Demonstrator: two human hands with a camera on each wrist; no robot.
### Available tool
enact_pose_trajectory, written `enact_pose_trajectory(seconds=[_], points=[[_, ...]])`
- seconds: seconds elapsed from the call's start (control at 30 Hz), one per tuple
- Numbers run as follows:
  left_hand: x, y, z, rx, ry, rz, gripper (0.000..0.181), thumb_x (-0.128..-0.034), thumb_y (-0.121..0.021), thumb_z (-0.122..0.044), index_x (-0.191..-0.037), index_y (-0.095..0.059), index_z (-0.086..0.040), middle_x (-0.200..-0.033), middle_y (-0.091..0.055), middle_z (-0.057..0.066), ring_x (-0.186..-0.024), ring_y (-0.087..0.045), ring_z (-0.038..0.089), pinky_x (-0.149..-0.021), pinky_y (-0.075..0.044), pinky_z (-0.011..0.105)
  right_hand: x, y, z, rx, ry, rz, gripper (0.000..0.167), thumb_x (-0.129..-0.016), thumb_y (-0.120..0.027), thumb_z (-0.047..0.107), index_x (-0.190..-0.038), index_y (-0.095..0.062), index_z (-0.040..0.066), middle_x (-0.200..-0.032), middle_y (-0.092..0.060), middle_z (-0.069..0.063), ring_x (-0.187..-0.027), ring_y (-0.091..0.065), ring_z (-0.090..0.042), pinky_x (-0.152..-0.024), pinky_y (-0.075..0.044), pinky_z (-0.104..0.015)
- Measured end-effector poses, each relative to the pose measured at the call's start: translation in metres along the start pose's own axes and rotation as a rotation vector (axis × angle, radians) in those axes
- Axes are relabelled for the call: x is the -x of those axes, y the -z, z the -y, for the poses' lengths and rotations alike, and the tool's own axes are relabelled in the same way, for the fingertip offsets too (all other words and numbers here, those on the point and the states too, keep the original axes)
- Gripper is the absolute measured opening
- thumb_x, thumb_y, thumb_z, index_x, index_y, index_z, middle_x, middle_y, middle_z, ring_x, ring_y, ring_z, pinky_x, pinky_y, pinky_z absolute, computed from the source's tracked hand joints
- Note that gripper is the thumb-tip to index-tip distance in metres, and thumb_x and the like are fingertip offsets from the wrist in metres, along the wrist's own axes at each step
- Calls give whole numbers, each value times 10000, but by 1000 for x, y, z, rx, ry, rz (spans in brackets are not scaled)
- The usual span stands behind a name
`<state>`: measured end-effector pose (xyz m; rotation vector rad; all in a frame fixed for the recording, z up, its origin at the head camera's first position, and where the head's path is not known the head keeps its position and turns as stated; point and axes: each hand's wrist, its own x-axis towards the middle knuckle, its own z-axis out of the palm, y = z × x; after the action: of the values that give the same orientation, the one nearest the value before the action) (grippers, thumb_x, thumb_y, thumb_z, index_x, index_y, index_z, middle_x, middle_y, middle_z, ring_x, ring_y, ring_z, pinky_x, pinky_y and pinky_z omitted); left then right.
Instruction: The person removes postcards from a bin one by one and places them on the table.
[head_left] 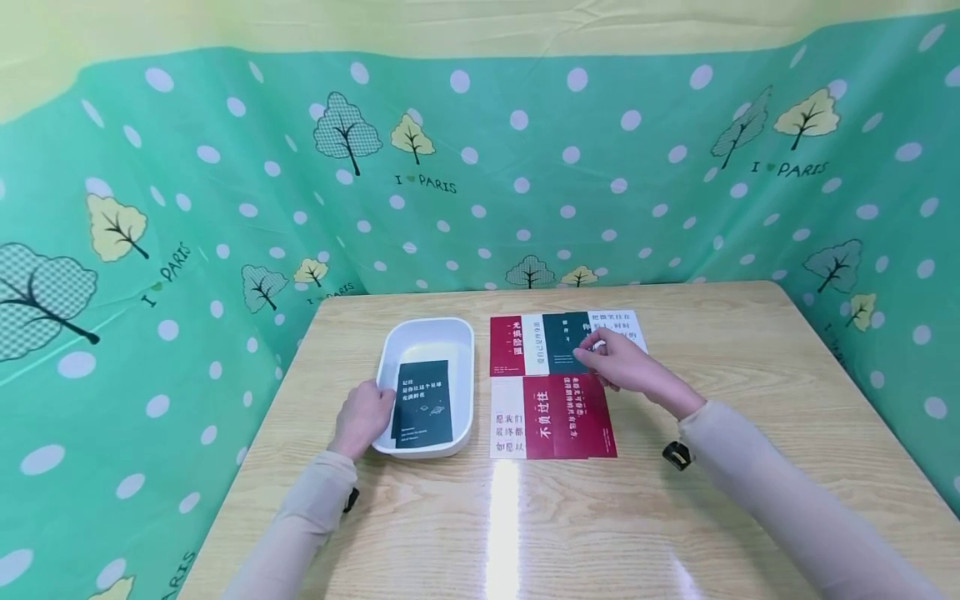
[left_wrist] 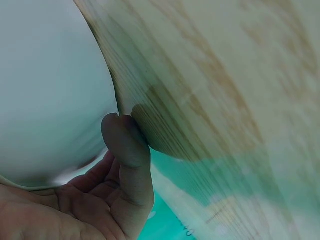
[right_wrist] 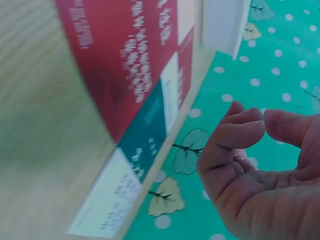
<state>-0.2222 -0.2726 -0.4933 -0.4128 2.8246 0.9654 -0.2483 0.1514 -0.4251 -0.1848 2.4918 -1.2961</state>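
Observation:
My left hand [head_left: 363,419] grips the left wall of a white plastic tub [head_left: 467,375]; in the left wrist view the thumb [left_wrist: 127,142] lies against the white side. Inside the tub lies a dark teal card [head_left: 423,408] printed with white text, another edge showing under it. My right hand [head_left: 618,360] hovers over the upper row of cards, thumb and fingers curled close together, nothing visible between them. Beneath and beside it are a teal card [head_left: 558,358], a white card [head_left: 632,325] and a dark red card [head_left: 585,421].
Other cards lie edge to edge in two rows: a red card [head_left: 507,358] and a white card [head_left: 535,346] above, a white card [head_left: 507,408] and a red card [head_left: 538,437] below. The wooden table [head_left: 637,525] meets a green dotted curtain [head_left: 525,208] behind and at the sides.

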Motion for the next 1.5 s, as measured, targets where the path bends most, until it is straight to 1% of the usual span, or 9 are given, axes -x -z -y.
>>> enact_pose_trajectory(seconds=[0.27, 0.37, 0.53, 0.73, 0.87, 1.07, 1.13, 1.33, 1.5], points=[[1, 0, 1, -9, -14, -11, 380, -1064, -445, -202, -1178, -613, 119, -953, -682, 229, -745, -670, 276, -656, -624, 405, -12, -5, 39, 25, 76, -54, 336, -1092, -581, 284, -1309, -549, 30, -832, -605, -104, -645, -558, -233, -625, -497, -356], [1, 0, 1, -16, -14, -11, 377, -1061, -444, -197, -1171, -614, 120, -937, -678, 220, -735, -661, 271, -642, -614, 398, -18, -8, 55, 30, 114, -53, 318, -1091, -580, 270, -1306, -553, 37, -829, -628, -100, -627, -549, -219, -615, -480, -351], [1, 0, 1, -20, -15, -9, 365, -1060, -448, -201, -1145, -617, 112, -906, -665, 204, -721, -651, 266, -618, -600, 376, -26, -18, 78, 32, 165, -31, 321, -1088, -588, 258, -1314, -556, 31, -887, -666, -110, -662, -573, -220, -585, -474, -323], [0, -1, 4, -17, -10, -15, 349, -1058, -453, -199, -1123, -619, 101, -877, -658, 189, -703, -646, 261, -590, -583, 353, -37, -36, 104, 67, 208, 12, 332, -1077, -599, 277, -1308, -569, 39, -1007, -668, -138, -770, -627, -250, -636, -532, -342], [1, 0, 3, -13, 9, -18, 346, -1061, -454, -205, -1132, -621, 89, -877, -652, 178, -708, -639, 254, -594, -576, 344, -48, -49, 117, 74, 235, 24, 327, -1088, -575, 262, -1322, -569, 34, -999, -665, -122, -761, -613, -238, -633, -524, -346], [2, -2, -1, -6, -9, -19, 335, -1057, -457, -199, -1086, -631, 86, -824, -641, 169, -674, -628, 251, -559, -559, 346, -64, -73, 129, 59, 247, 72, 342, -1090, -583, 224, -1344, -554, -2, -1021, -684, -126, -827, -652, -243, -698, -574, -362], [2, -3, -2, -3, -12, -21, 331, -1056, -459, -197, -1070, -633, 84, -809, -639, 163, -663, -627, 247, -553, -559, 346, -69, -83, 132, 53, 240, 100, 357, -1088, -585, 217, -1355, -551, -18, -1039, -693, -134, -870, -681, -301, -705, -582, -355], [1, -3, 0, 5, -16, -28, 338, -1060, -464, -199, -1092, -636, 91, -825, -656, 167, -666, -644, 241, -563, -584, 351, -79, -112, 139, 48, 187, 194, 452, -1084, -592, 250, -1423, -523, -42, -1082, -698, -151, -832, -695, -290, -672, -585, -357], [0, -2, 2, 1, -21, -27, 347, -1064, -469, -199, -1117, -636, 101, -841, -663, 171, -675, -654, 240, -573, -594, 352, -82, -130, 143, -111, 10, 312, 337, -1076, -590, 182, -1289, -578, -79, -995, -638, -126, -729, -659, -232, -602, -540, -298]])
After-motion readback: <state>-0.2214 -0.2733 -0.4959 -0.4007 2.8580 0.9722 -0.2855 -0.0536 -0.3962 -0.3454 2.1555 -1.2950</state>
